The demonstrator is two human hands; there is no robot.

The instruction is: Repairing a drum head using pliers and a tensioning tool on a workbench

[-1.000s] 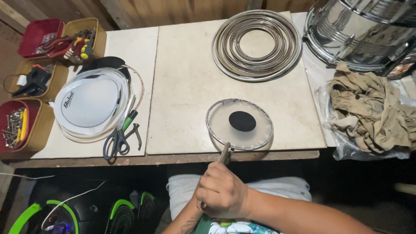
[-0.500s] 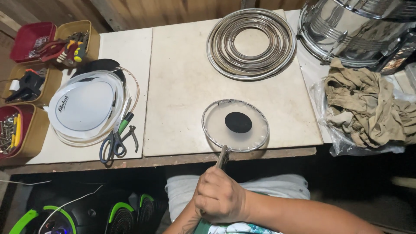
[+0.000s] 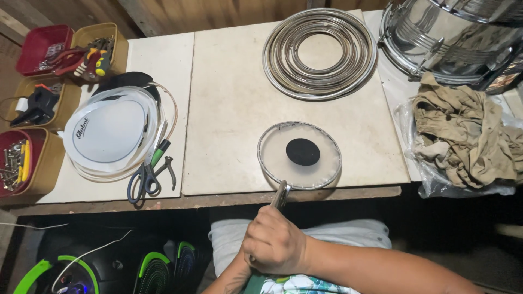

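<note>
Gripping a metal tool (image 3: 280, 195) in a closed fist — right hand (image 3: 274, 246) wrapped tight around the handle, fingers curled fully shut over it, forearm coming in from the lower right. Biting onto the near rim of a small round clear drumhead (image 3: 299, 155) just beyond the knuckles, tool tip touching the metal hoop right at the table edge (image 3: 218, 200). Lying flat on the pale tabletop just ahead of the fist, that drumhead, with a black circular patch (image 3: 303, 152) at its middle.

Left hand (image 3: 234, 272) showing only as a wrist tucked under the right fist — impossible to tell whether open or closed, or holding anything.

Farther ahead of the grip, well past the drumhead: a stack of nested metal hoops (image 3: 319, 51), lying flat. Ahead and to the right, a chrome drum shell (image 3: 452, 32), and nearer on that side a crumpled tan cloth (image 3: 463, 136) on clear plastic. To the left of the grip, well apart: blue-handled scissors (image 3: 143, 179) beside green-handled pliers (image 3: 160, 158), both touching a pile of white drumheads (image 3: 109, 130). Beyond those, at the far left, red and tan bins (image 3: 32, 163) holding screws and hand tools.
</note>
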